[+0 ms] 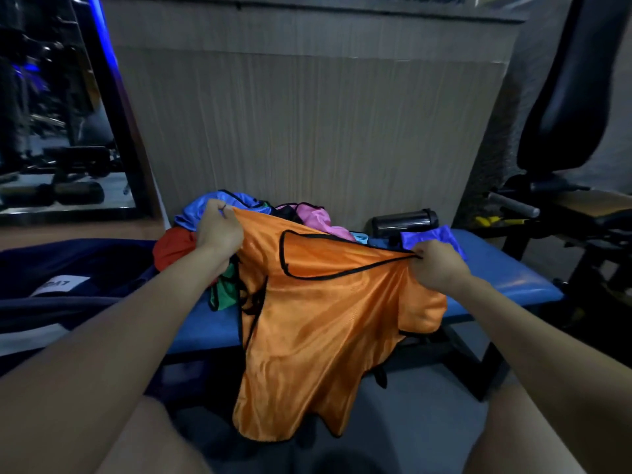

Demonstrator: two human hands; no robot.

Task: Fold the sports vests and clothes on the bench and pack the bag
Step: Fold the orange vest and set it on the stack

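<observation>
lying open at left beside the bench [496, 285], the dark blue bag [68, 268] shows dark contents i cannot identify. left hand [219, 230] and right hand [437, 265] each pinch a shoulder of the orange vest [325, 319], black-trimmed, shiny, hanging over the bench's near edge. heap of coloured vests [239, 213] lies at the far side.

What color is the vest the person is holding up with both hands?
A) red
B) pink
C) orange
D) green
C: the left hand and the right hand each pinch a top corner of the orange vest, which hangs spread over the blue bench.
</observation>
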